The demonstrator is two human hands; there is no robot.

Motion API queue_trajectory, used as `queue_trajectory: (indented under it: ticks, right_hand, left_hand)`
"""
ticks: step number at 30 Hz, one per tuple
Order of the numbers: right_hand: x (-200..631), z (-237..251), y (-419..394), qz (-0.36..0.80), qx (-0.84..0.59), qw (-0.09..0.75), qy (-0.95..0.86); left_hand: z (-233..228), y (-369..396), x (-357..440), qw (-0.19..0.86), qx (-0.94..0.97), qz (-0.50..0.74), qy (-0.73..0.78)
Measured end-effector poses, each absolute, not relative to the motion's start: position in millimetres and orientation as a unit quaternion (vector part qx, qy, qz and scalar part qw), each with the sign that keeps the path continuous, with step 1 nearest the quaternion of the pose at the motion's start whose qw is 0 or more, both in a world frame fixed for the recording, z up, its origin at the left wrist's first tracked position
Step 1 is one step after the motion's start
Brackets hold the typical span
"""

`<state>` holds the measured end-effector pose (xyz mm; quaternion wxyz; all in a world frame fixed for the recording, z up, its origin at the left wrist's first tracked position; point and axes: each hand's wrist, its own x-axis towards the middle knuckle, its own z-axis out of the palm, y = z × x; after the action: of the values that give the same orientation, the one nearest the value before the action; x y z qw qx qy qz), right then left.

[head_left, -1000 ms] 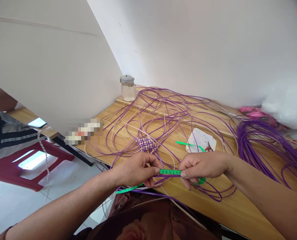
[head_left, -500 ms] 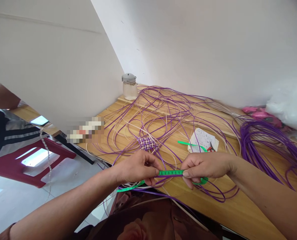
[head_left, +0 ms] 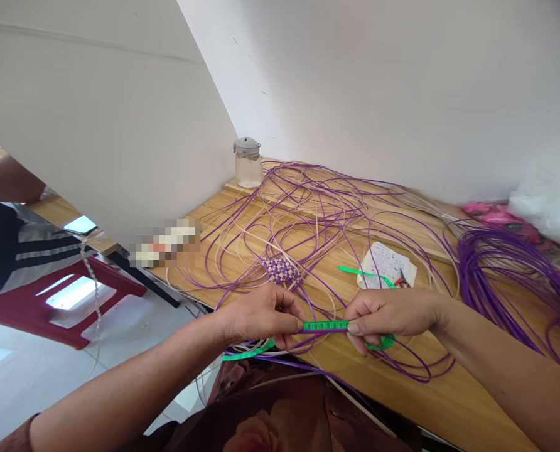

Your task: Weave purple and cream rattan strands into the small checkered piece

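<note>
Glossy purple plastic strands (head_left: 336,213) sprawl over a smooth wooden table (head_left: 449,389) beside printed paper (head_left: 387,263).

Both forearms are bare from wrist to elbow, with no watch, ring or bracelet visible on the left hand (head_left: 261,314) or the right hand (head_left: 388,312). A reddish-brown sleeve edge shows high on the left arm, and below the hands lies dark maroon clothing with a faint rose-like print.

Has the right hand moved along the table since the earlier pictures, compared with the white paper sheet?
No. The right hand stays just below the white paper sheet; both shift together in the picture, so only the camera moved.
</note>
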<state>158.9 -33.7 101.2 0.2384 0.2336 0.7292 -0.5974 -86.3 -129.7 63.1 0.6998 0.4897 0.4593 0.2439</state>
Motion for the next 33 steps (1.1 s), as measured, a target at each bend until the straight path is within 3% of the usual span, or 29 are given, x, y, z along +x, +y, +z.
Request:
queue_trajectory:
  ticks: [33]
  right_hand:
    - [180.1, 85.8, -33.4, -0.627, 0.240, 0.183, 0.718]
  left_hand:
    - [46.5, -125.0, -64.4, 0.653, 0.494, 0.292, 0.496]
